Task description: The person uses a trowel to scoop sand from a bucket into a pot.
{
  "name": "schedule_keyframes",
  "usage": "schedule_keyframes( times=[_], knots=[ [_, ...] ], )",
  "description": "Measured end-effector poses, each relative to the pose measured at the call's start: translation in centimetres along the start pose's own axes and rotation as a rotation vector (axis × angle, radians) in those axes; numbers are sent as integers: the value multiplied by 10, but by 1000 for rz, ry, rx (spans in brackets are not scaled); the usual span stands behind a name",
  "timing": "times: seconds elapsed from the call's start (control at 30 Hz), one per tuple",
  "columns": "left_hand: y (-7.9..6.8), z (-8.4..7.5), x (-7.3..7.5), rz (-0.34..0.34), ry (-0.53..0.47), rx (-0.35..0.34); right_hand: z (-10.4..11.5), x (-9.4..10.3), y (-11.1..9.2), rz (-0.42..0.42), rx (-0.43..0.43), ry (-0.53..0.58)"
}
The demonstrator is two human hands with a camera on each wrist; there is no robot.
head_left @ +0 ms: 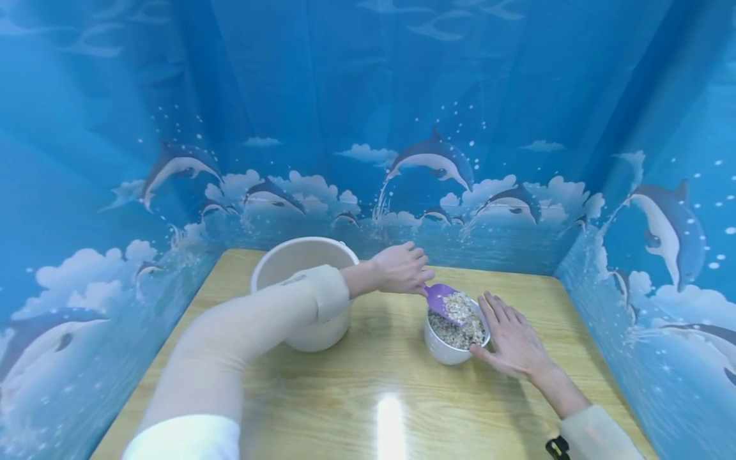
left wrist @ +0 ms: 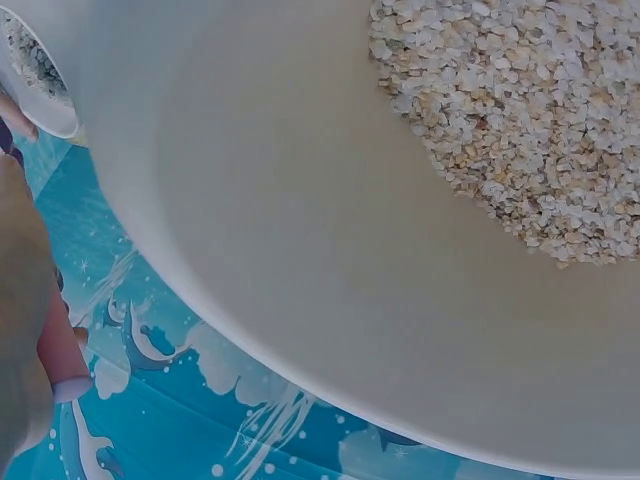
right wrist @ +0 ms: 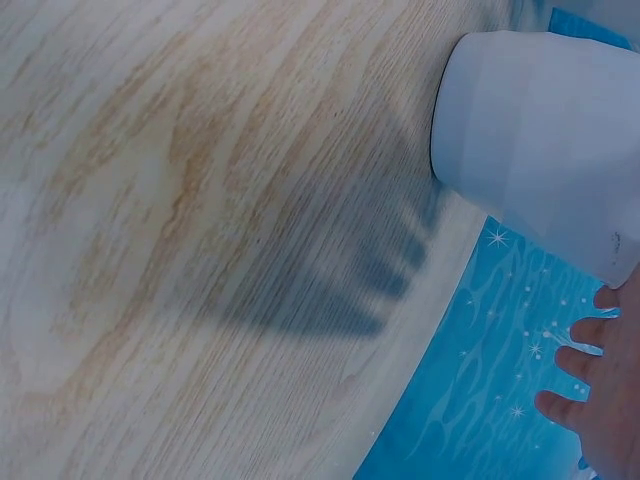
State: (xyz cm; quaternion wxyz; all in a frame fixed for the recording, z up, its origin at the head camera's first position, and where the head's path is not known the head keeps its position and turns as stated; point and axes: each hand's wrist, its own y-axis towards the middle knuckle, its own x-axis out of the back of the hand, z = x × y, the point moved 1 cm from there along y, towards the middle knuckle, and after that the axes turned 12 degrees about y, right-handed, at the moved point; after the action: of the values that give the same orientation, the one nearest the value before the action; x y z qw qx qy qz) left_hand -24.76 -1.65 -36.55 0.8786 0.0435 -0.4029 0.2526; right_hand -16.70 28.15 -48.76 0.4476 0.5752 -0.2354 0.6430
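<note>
My left hand point(head_left: 400, 268) grips the handle of a purple scoop point(head_left: 437, 296) loaded with pale gravel point(head_left: 458, 306). The scoop is tilted over a small white pot point(head_left: 445, 354), its front edge at the gravel point(head_left: 464, 337) inside. My right hand point(head_left: 513, 338) rests against the right side of the pot, thumb and fingers extended along its rim. In the right wrist view, several fingertips point(right wrist: 578, 362) show beside the pot's white wall point(right wrist: 540, 130). Under my left forearm stands a large white bucket point(head_left: 322, 333). Coarse gravel point(left wrist: 520, 120) covers part of its bottom in the left wrist view.
Everything stands on a light wooden table point(head_left: 328, 402). A blue curtain point(head_left: 345, 96) printed with dolphins encloses the back and both sides, close to the table's edges. The bucket is left of the pot, with bare wood between them.
</note>
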Motion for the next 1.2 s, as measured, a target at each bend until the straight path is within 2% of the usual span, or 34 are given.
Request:
schedule_keyframes(
  times=[0.33, 0.7, 1.2],
  knots=[
    [14, -2, 5, 42, 106, -1, -1, 0, 3, 31, -14, 2],
    [25, -7, 13, 89, 126, -5, 2, -2, 4, 43, -31, 16],
    [39, -9, 21, 145, 167, -68, 0, -1, 1, 40, -33, 10]
  ],
)
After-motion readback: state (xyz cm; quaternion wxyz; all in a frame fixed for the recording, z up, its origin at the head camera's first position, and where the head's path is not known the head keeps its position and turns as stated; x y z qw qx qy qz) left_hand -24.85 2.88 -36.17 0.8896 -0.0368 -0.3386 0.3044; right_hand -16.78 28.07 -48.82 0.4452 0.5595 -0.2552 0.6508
